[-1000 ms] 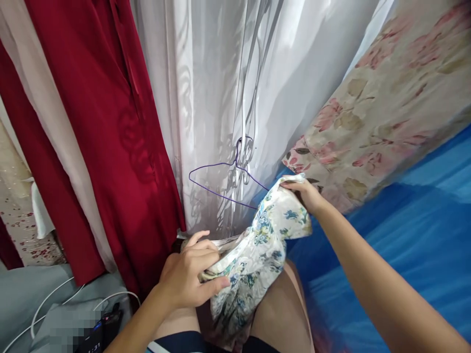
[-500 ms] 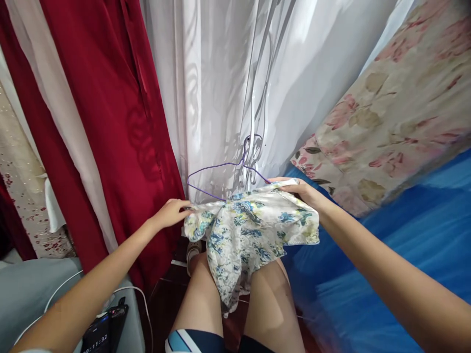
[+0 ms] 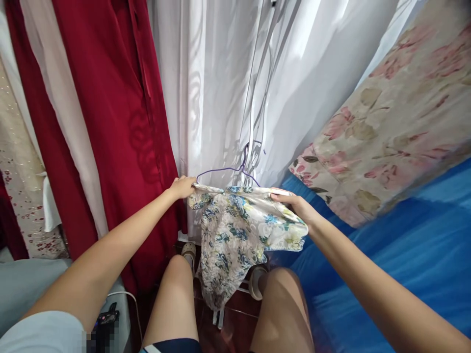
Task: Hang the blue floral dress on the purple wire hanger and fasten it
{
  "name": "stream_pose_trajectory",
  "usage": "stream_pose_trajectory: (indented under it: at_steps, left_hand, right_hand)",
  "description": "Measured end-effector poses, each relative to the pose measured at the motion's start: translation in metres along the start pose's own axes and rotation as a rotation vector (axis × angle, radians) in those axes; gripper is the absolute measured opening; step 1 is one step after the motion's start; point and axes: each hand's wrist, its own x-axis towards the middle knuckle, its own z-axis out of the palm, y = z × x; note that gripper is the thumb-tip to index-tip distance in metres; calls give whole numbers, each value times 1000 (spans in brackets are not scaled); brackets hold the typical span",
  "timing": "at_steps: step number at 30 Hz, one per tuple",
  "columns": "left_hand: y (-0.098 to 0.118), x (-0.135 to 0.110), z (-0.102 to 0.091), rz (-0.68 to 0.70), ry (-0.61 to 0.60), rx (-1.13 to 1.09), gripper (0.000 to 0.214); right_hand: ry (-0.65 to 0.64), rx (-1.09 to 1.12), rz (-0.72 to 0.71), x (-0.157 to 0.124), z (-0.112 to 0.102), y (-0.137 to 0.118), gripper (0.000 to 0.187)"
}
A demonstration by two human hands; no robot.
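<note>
A white short-sleeved top [image 3: 235, 235] with a blue and yellow floral print hangs spread between my two hands, above the floor and between my knees. My left hand [image 3: 183, 187] is closed on its left shoulder edge. On the other side my right hand [image 3: 290, 200] pinches the right shoulder, with the thumb along the near face of the cloth. Behind the neckline shows a thin purple clothes hanger [image 3: 221, 169], its lower part hidden by the top. The hanger's hook points up beside a white metal rack pole [image 3: 253, 113].
Red drapes [image 3: 110, 122] hang at the left and white curtains [image 3: 217, 98] straight ahead. Floral cloth [image 3: 368, 142] and blue fabric [image 3: 401, 245] fill the right. Low at the left, a dark device [image 3: 106, 318] with a white cable rests on a grey surface [image 3: 33, 279].
Both hands have risen slightly, the left one most, so the top now hangs straighter and more spread out. The knees have moved apart, and the hanger's left arm shows less.
</note>
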Motion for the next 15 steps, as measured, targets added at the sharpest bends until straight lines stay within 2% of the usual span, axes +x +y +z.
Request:
stream_pose_trajectory:
  at_steps: [3,6,8,11,13,15]
  left_hand:
    - [1,-1,-3,20,98,5,40]
    - [6,3,-17,46,224,-54,48]
    - [13,9,-25,92,280,-165,40]
    - [26,17,-31,144,297,-410,34]
    - [33,17,-32,120,318,-600,36]
    - [37,12,-33,79,366,-765,39]
  right_hand:
    - [23,18,13,-2,2,-3,37]
    - [28,62,75,-5,-2,-9,37]
    - [8,86,142,-6,-7,-11,37]
    - [-12,120,213,-2,-16,-5,34]
    - [1,123,209,3,-21,2,30]
    - [43,104,136,4,-28,11,27]
